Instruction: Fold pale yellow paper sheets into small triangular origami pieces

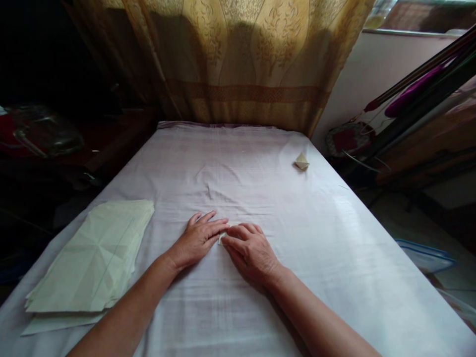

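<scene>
Near the middle of the cloth-covered table, a small folded piece of pale paper (222, 238) lies mostly hidden under my fingers. My left hand (201, 239) rests flat with its fingers stretched out, the index fingertip at the paper's left edge. From the other side, my right hand (251, 250) has bent fingers closed over the paper, the thumb tucked beneath and partly out of sight. Over to the left sits a stack of pale greenish paper sheets (89, 258), the top one creased with lines that meet at its centre.
A small folded paper shape (302, 161) stands at the table's far right. White cloth (327, 258) with a few wrinkles covers the table. Behind hangs a golden patterned curtain (238, 54). Beyond the right edge are a blue-rimmed clear container (426, 255) and hanging items.
</scene>
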`<state>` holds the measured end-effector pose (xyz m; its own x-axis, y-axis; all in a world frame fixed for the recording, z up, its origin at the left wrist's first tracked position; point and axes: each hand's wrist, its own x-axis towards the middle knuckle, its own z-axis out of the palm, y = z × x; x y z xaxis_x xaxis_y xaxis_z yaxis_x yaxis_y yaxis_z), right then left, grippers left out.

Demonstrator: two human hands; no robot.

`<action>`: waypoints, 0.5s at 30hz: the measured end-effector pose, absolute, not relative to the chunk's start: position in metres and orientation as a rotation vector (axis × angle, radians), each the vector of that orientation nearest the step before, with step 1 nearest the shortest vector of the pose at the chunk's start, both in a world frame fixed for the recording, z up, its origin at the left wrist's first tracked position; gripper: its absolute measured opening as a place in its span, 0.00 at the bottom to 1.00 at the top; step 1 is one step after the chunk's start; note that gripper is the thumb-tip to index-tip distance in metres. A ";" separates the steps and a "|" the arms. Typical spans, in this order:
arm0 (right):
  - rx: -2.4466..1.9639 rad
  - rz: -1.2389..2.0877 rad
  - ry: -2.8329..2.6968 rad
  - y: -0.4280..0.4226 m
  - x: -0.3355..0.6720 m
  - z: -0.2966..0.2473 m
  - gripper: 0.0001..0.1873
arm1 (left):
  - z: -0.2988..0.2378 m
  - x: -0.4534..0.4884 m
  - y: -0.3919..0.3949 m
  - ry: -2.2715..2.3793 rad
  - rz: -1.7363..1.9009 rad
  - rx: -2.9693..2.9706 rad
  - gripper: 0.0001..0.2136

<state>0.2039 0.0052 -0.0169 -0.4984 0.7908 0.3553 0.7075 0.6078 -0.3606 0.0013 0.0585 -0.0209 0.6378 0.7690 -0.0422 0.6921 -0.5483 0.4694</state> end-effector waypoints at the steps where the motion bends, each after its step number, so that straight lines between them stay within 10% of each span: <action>1: -1.185 0.224 -2.374 0.005 0.204 -0.016 0.11 | -0.021 0.001 0.059 1.150 0.233 2.409 0.19; 15: -1.181 0.305 -2.551 -0.003 0.212 -0.010 0.21 | -0.021 0.002 0.059 1.175 0.251 2.411 0.17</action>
